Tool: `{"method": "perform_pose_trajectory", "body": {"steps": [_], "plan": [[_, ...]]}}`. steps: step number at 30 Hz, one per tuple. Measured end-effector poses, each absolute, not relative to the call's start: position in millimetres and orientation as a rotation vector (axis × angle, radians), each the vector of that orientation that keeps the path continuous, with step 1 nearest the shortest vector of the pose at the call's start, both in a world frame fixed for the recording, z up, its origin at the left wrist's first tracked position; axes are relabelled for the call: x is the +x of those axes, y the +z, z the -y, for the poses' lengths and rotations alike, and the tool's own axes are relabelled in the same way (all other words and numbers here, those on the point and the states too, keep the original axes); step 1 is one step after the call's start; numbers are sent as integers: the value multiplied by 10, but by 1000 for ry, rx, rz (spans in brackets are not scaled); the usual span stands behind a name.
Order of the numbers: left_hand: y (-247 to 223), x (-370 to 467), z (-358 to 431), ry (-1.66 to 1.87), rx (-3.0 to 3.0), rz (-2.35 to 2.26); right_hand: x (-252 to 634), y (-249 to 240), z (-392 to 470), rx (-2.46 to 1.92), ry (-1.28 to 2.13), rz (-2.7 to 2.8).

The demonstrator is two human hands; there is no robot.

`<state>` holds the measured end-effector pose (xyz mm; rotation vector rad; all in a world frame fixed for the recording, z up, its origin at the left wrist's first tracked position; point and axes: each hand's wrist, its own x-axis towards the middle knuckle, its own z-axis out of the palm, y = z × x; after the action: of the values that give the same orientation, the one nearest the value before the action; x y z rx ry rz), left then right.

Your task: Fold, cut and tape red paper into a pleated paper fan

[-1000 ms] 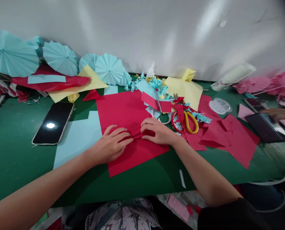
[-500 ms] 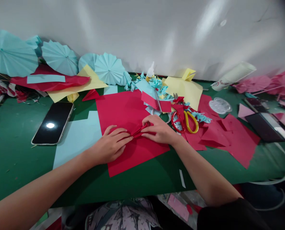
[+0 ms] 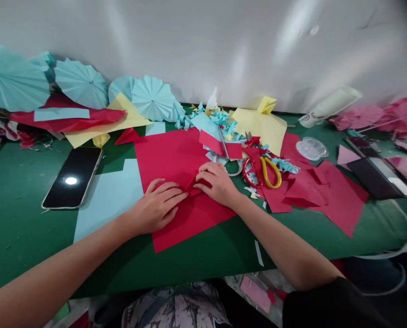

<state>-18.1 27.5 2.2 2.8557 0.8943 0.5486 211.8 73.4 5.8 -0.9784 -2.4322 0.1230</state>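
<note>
A small folded piece of red paper (image 3: 191,183) lies between my two hands, over a large red sheet (image 3: 165,152). My left hand (image 3: 157,206) rests palm down on the sheet, and its fingertips press the near left end of the folded piece. On the other side, my right hand (image 3: 218,183) has its fingers bent around the far right end. The fingers partly hide the folded piece. Partly under the big sheet, a light blue sheet (image 3: 107,200) shows at the left.
A phone (image 3: 72,177) lies at the left. Scissors with a red and a yellow handle (image 3: 270,173) sit among blue scraps and red paper (image 3: 343,196) at the right. Pleated blue paper fans (image 3: 152,98) lean against the wall. A plastic lid (image 3: 311,148) lies beyond the red scraps.
My right hand has shifted slightly left along the folded red paper, with its fingers more curled. The left hand stays nearly in place. The whole view has shifted slightly.
</note>
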Motion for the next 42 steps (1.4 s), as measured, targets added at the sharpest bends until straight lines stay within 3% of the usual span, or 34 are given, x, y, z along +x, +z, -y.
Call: {"method": "perform_pose_trajectory", "body": {"steps": [16, 33, 42], "plan": [[61, -171, -274, 506, 2871, -909, 2074, 109, -634, -880, 129, 2711], [141, -160, -265, 658, 2913, -786, 2276, 209, -739, -1117, 82, 2713], [117, -162, -241, 802, 2875, -671, 2288, 112, -782, -1081, 438, 2472]]}}
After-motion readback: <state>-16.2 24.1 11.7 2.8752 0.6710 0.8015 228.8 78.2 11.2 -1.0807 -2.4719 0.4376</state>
